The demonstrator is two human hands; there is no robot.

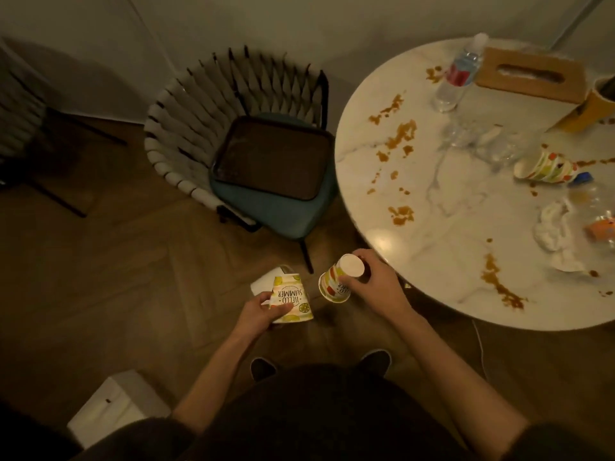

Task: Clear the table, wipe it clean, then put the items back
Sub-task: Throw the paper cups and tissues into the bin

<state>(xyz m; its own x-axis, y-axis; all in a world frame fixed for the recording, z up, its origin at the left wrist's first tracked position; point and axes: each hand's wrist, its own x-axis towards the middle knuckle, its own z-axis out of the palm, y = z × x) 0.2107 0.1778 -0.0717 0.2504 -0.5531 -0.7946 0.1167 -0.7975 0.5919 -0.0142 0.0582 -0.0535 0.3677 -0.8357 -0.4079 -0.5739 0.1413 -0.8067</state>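
Over a dim herringbone wood floor (133,261), near a white box (113,407), a person holds two printed paper cups just off the edge of a round marbled table (449,211). The left hand (263,311) curls round a lemon-patterned cup (293,299) whose "HELLO SUMMER" lettering reads upside down to the camera, with a white sheet (261,284) behind it. The right hand (372,284) grips a striped cup (334,284), base up and mouth tilted down. Neither cup's inside shows.

Beyond, a dark rectangular tray (273,158) lies flat on the teal seat of a woven-backed chair (199,121). The tabletop is streaked with brown spills (399,134). It carries an upright clear water bottle (459,71), a tan tissue box (532,74), clear glasses (492,144), a tipped paper cup (545,168), a crumpled tissue (555,227) and a plastic bottle (595,201) on its side.
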